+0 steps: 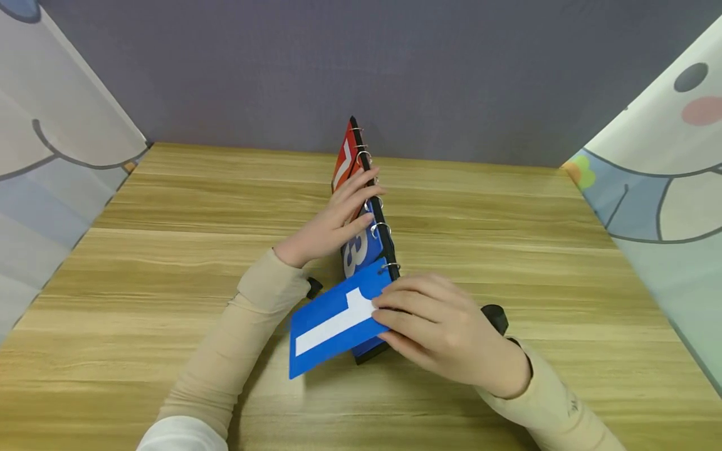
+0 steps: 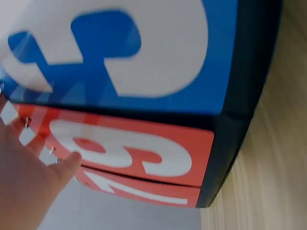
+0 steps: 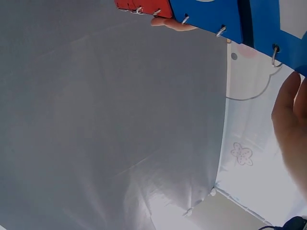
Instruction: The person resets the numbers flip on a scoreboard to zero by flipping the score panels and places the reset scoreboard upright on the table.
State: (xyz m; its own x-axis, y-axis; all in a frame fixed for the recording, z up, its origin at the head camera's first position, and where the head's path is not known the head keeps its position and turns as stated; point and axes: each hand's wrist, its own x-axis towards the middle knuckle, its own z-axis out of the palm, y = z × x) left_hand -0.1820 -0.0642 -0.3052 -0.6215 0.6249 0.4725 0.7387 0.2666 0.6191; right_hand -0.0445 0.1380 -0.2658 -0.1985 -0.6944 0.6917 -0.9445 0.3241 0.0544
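Note:
A flip scoreboard with a black frame (image 1: 389,247) and metal rings stands on the table, seen nearly along its top edge in the head view. My left hand (image 1: 333,225) rests on this edge with its fingers rather straight across it; the thumb lies by the red 6 card (image 2: 110,148) in the left wrist view. My right hand (image 1: 445,326) pinches the ring-side edge of a blue number card (image 1: 324,329) marked 1, which is lifted away from the frame at a slant. Farther along are a blue 3 card (image 2: 168,48) and another red card (image 1: 344,160).
The scoreboard stands on a wood-grain table (image 1: 507,225). A grey backdrop (image 1: 372,75) rises behind it, with cartoon-printed panels (image 1: 671,200) at both sides. A black piece (image 1: 495,318) shows beside the right wrist, and a small black piece (image 1: 314,287) by the left forearm.

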